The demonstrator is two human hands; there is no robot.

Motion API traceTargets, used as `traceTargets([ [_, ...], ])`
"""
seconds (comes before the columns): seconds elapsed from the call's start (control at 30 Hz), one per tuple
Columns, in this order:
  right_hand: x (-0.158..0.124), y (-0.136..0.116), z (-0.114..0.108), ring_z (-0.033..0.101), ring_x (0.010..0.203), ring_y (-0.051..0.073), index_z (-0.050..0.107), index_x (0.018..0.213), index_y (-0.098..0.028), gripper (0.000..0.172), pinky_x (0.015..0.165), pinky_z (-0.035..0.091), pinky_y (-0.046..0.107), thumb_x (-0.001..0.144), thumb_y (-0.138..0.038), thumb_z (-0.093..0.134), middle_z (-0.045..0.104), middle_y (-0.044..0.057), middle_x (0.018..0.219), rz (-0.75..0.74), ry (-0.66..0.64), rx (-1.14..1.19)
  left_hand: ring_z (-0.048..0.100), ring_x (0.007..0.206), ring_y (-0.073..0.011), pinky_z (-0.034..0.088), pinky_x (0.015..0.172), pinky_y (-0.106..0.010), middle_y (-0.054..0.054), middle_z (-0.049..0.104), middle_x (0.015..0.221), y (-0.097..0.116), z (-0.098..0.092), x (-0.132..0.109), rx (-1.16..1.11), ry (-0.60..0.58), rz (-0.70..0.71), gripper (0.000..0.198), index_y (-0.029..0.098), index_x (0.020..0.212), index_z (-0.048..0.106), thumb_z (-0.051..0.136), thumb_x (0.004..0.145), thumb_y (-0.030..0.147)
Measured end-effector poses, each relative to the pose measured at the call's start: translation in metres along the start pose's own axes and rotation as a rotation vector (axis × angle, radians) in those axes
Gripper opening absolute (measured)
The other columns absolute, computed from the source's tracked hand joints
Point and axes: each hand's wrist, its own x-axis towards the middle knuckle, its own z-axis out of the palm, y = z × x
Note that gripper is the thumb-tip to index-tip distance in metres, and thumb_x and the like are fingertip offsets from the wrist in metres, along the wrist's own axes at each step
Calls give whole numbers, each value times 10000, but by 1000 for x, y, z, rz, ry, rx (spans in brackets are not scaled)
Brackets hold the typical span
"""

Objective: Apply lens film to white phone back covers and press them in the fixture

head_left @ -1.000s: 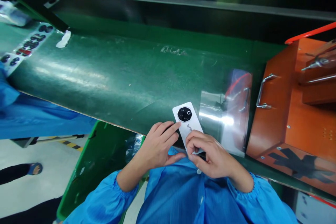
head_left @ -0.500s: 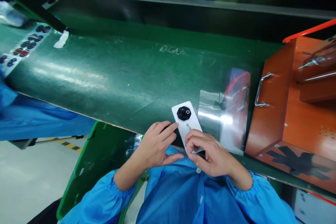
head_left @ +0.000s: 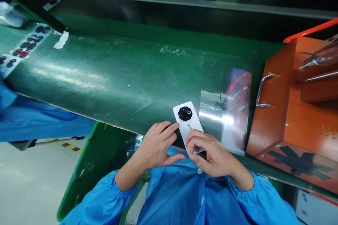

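A white phone with a black octagonal camera block lies back side up at the front edge of the green work surface. Its lower end is partly covered by my right hand, whose index finger and thumb are curled into a pinch there; whatever sits between them is hidden. My left hand is beside the phone's left edge, with a fingertip touching that edge. Its fingers are extended and the thumb stands apart, pointing toward the bottom of the phone.
Clear plastic sheets lie right of the phone. Beyond them stands an orange machine with a metal handle. A green bin is below the table's front edge. At left are a strip of dark stickers and a person's blue sleeve.
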Motion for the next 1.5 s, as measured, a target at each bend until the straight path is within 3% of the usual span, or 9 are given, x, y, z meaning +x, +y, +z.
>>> traceTargets([
  [0.3, 0, 0, 0, 533, 800, 166, 563, 902, -211, 112, 728, 454, 317, 990, -277, 540, 566, 42, 978, -6, -6, -19, 553, 1232, -338, 413, 966, -472, -185, 634, 1402, 6, 7, -1, -26, 43, -90, 697, 137, 1252, 615, 418, 960, 739],
  [0.53, -1, 2, 1, 535, 819, 161, 554, 897, -214, 104, 747, 441, 311, 984, -270, 561, 558, 31, 968, -11, 9, 40, 580, 1145, -317, 423, 872, -469, -111, 673, 1375, 4, 1, 4, -167, -18, -3, 365, 190, 1002, 643, 480, 1017, 516],
  [0.67, 0, 3, -2, 542, 819, 166, 562, 876, -214, 163, 750, 441, 314, 1003, -316, 566, 565, 34, 971, 4, 10, 95, 645, 857, -202, 481, 836, -419, -46, 747, 914, 5, 6, -3, -575, 189, -97, 283, 218, 875, 591, 380, 1052, 283],
  [0.77, -1, 2, -5, 552, 827, 173, 574, 872, -213, 216, 755, 453, 315, 1020, -370, 575, 572, 41, 970, 7, 17, 149, 660, 996, -224, 485, 916, -428, -82, 746, 1044, 11, 19, -12, -344, 366, -256, 174, 204, 992, 644, 472, 1010, 186],
  [0.9, -3, -16, -7, 544, 783, 159, 594, 881, -209, 208, 685, 468, 286, 1019, -365, 583, 562, 50, 992, 39, 1, 174, 506, 1399, -314, 375, 1116, -487, -110, 619, 1464, 25, 39, -17, 5, 253, -201, 412, 195, 1388, 590, 594, 982, 268],
  [1.0, 5, -35, -11, 550, 801, 158, 611, 896, -217, 149, 663, 459, 274, 1010, -310, 588, 568, 46, 998, 86, 60, 155, 526, 1397, -295, 356, 1140, -472, -84, 628, 1461, 29, 51, -15, 40, 294, -226, 427, 196, 1397, 599, 587, 984, 304],
  [1.17, 41, -28, -21, 575, 983, 208, 669, 827, -240, 119, 834, 448, 347, 936, -265, 627, 602, 39, 1048, 196, 458, -197, 632, 1283, -249, 440, 1020, -413, -79, 709, 1346, 21, 65, -12, 125, 500, -149, 411, 192, 1338, 659, 489, 1012, 373],
  [1.3, 60, -6, -22, 579, 1106, 260, 700, 818, -253, 120, 1003, 406, 455, 903, -303, 632, 638, 43, 1072, 241, 450, -318, 659, 1244, -220, 468, 975, -381, -67, 727, 1313, 17, 70, -10, 146, 551, -139, 417, 196, 1318, 679, 457, 1014, 376],
  [1.5, 65, 4, -20, 578, 1032, 277, 702, 799, -247, 154, 990, 403, 488, 892, -316, 601, 642, 54, 1018, 266, 523, -480, 663, 1229, -201, 472, 935, -366, -59, 731, 1304, 15, 73, -11, 151, 585, -125, 427, 192, 1300, 693, 443, 1021, 398],
])
